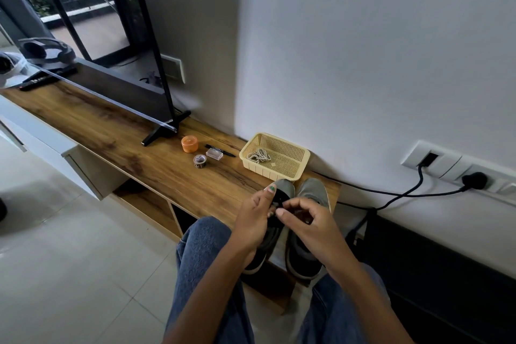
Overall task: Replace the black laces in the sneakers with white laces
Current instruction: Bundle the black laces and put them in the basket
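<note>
Your left hand (255, 218) and right hand (307, 220) fingers pinching black lace (275, 205) over left sneaker (275, 234), white laces (259, 155) in basket (303, 156)

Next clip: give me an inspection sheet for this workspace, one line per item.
Surface: long wooden TV bench.
Job's things: two grey-black sneakers at the bench end; white laces coiled in the beige plastic basket.
Clutter: orange round container, tape roll, clear small box, black pen.
Hands: left hand and right hand pinch a black lace on the left sneaker.
Cables: black cord to wall sockets.
Surroundings: television, white wall.
</note>
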Available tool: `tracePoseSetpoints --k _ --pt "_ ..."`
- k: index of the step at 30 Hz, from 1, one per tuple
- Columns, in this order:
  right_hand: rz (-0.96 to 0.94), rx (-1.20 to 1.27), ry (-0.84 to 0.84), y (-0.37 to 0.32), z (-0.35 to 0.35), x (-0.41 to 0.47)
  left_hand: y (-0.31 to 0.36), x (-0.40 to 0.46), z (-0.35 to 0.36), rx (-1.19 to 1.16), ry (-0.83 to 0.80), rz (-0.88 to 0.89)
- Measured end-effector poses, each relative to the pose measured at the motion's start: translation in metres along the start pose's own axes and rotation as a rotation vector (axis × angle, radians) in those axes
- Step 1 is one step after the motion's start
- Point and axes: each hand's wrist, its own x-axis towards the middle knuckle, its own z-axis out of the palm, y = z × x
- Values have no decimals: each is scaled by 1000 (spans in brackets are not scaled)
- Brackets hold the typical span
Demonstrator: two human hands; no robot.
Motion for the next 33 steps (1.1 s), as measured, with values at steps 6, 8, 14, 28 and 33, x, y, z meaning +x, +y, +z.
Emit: tracePoseSetpoints --k 6,8,14,28,33 --pt "101 125 -57 -8 -15 4 -6 4 -4 203 19 89" --pt "134 186 -54 -9 -21 7 -7 6 -5 274 -1 120" --pt "103 94 129 1 -35 15 3 3 -11 133 -164 -8" --pt "259 365 159 17 10 8 2 -4 9 -22 -64 -16" --pt "332 506 95 8 5 4 -7 -1 8 162 32 89"
